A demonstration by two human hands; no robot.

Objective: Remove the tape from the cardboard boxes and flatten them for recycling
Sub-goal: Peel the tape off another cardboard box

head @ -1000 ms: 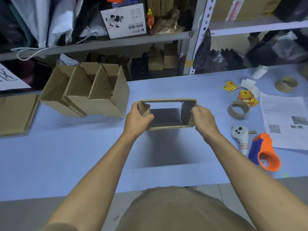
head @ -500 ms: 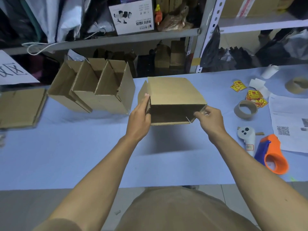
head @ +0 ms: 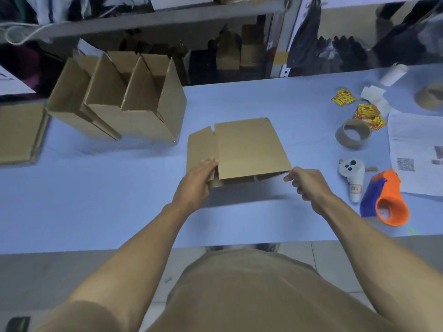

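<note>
A brown cardboard box (head: 249, 147) lies nearly collapsed flat on the blue table (head: 96, 200), its broad panel facing up and a side flap spread to the left. My left hand (head: 195, 183) grips the box's near left corner, thumb on top. At the near right corner, the fingertips of my right hand (head: 304, 183) pinch the edge. No tape shows on the box.
Three open cardboard boxes (head: 119, 101) stand tilted at the back left, beside a flattened piece of cardboard (head: 19, 133). On the right lie tape rolls (head: 352, 135), a white controller (head: 352, 178), an orange and blue tape dispenser (head: 386, 200), stickers (head: 366, 113) and papers (head: 417, 152). Shelves stand behind.
The box was held up as an open tube a second ago. It has been tipped over and pressed down, and now lies almost flat on the table.
</note>
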